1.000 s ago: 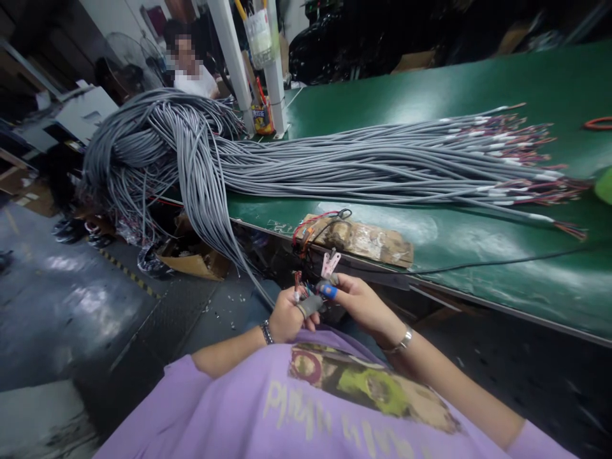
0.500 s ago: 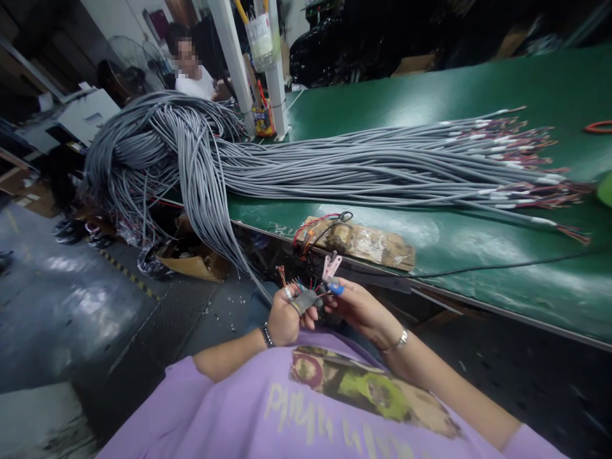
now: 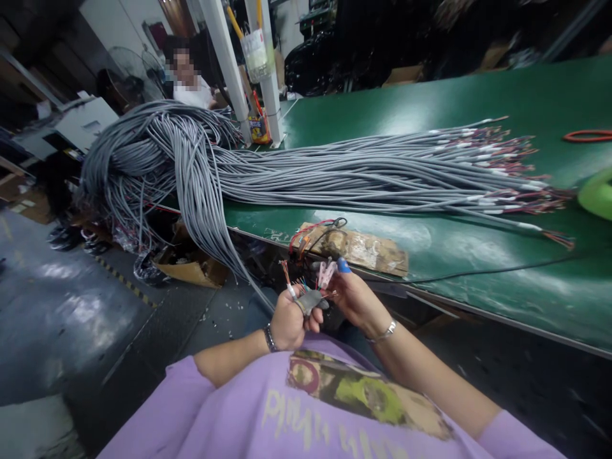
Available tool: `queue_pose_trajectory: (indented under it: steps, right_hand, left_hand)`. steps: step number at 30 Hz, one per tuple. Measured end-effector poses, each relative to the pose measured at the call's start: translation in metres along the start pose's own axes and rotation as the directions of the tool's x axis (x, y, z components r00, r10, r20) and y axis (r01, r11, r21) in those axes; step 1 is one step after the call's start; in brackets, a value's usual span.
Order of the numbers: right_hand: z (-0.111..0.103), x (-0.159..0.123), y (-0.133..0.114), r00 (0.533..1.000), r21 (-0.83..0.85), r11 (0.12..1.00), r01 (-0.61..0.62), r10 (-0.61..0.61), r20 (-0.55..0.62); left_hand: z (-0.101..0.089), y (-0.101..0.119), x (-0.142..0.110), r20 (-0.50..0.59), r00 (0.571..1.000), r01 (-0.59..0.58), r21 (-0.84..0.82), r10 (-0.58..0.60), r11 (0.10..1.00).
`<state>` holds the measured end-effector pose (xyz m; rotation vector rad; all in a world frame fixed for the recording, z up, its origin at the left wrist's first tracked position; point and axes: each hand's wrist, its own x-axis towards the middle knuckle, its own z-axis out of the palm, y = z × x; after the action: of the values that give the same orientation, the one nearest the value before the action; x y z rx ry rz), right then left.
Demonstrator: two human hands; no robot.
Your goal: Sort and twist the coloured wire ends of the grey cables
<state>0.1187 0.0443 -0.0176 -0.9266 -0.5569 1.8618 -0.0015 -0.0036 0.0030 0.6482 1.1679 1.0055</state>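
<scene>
My left hand point(image 3: 289, 324) is closed round the end of a grey cable bundle point(image 3: 258, 290) in front of my body. Short coloured wires point(image 3: 301, 288) with bare tips fan out above its fingers, and one white-sleeved cable end point(image 3: 289, 288) stands up by the thumb. A dark grey piece point(image 3: 310, 302) shows at the front of the grip. Just to the right is my right hand point(image 3: 358, 299), its thumb in a blue finger cover point(image 3: 343, 265) raised away from the other fingers, close to the wire tips. Beside that thumb is a pink clip point(image 3: 326, 274); what it grips is hidden.
Many grey cables point(image 3: 310, 172) lie along the green table point(image 3: 478, 274), stripped ends rightward. A wooden board point(image 3: 370, 247) with red and black leads sits at the near edge. A post point(image 3: 224, 64) rises behind; a person point(image 3: 191, 89) is beyond. A cardboard box point(image 3: 191, 271) stands below.
My right thumb has lifted and the hand has opened a little away from the wire tips. My left hand keeps its hold on the cables. The whole view has shifted slightly.
</scene>
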Motion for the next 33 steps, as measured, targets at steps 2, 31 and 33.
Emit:
queue_pose_trajectory:
  steps: [2,31,33]
  right_hand:
    - [0.0,-0.002,0.0,1.0,0.012,1.0,-0.003,0.003,-0.015]
    - [-0.001,-0.007,-0.002,0.995,0.044,0.999,-0.029,0.024,0.1]
    - [-0.001,-0.005,-0.001,0.995,0.069,0.997,-0.037,0.03,0.099]
  left_hand:
    - [0.0,0.0,0.0,-0.004,1.0,0.01,0.004,-0.01,1.0]
    - [-0.018,-0.006,-0.002,0.021,0.975,-0.223,0.205,0.223,0.953]
    - [-0.017,-0.005,-0.001,0.023,0.97,-0.242,0.227,0.244,0.943]
